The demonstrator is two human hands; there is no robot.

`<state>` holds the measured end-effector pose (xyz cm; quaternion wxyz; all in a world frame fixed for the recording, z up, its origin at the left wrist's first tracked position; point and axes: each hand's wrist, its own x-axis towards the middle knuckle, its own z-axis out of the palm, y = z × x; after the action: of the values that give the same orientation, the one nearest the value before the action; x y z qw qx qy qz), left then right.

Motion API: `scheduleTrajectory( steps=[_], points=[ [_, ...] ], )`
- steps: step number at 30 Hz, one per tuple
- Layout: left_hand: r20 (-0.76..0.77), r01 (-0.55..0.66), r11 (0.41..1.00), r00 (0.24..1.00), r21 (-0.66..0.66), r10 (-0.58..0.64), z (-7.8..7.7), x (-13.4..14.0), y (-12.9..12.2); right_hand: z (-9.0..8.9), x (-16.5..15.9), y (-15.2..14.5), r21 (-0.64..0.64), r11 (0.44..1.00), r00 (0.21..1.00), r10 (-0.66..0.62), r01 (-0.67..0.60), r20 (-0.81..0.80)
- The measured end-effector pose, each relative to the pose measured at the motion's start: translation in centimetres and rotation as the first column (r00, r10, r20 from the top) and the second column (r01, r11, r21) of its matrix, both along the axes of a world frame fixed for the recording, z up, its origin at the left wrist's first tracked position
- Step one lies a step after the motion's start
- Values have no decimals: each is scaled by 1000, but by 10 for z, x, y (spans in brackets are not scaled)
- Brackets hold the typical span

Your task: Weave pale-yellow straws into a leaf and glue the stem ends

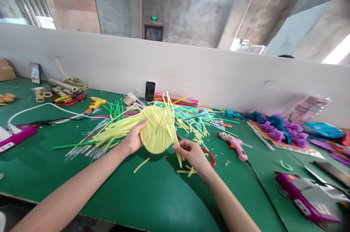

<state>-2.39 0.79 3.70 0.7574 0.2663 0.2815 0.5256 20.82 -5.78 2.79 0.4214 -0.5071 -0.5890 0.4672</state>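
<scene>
In the head view, my left hand (135, 138) grips the left edge of a round, pale yellow piece (156, 130) made of rows of pipe cleaners, held above the green table. Long loose yellow pipe cleaners (171, 119) stick out along its right side. My right hand (190, 153) is closed, thumb against fingers, on the lower part of one of these yellow strands. Red-handled scissors (210, 157) lie partly hidden behind my right hand. Cut yellow bits (188, 171) are on the table below, and a bundle of yellow pipe cleaners (112, 132) lies behind my left hand.
A pink glue gun (236, 147) with its cord lies to the right, a yellow one (97, 103) at the back left. Purple power strips (303, 197) flank the green table (128, 195). A phone (150, 91) leans on the white partition (207, 71). Purple and teal flowers (281, 128) sit far right.
</scene>
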Motion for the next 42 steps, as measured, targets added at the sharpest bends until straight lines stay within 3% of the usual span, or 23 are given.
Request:
scheduleTrajectory(
  steps=[14, 22, 27, 33, 38, 42],
  points=[
    [-51, -23, 999, 998, -33, 21, -2, 1, 2, -5, -1, 1, 88, 996, 975, -20, 1, 221],
    [-186, -80, 991, 981, -106, 59, -20, -1, 15, -3, -4, -4, 45, 998, 961, -45, 34, 274],
    [-197, -29, 993, 980, -116, 5, -20, -4, 19, -4, -2, -1, -3, 1000, 989, -6, 6, 149],
    [-209, 45, 997, 976, -58, -56, -21, -3, 17, 7, -4, -6, -12, 997, 992, 81, -82, -93],
    [-233, -19, 998, 972, 65, 33, -28, -4, 19, 13, -2, -10, -50, 996, 950, 56, -75, -307],
    [-243, -10, 994, 969, 110, 36, -22, -4, 17, 16, 5, -8, -66, 994, 878, 49, -92, -477]
  ],
)
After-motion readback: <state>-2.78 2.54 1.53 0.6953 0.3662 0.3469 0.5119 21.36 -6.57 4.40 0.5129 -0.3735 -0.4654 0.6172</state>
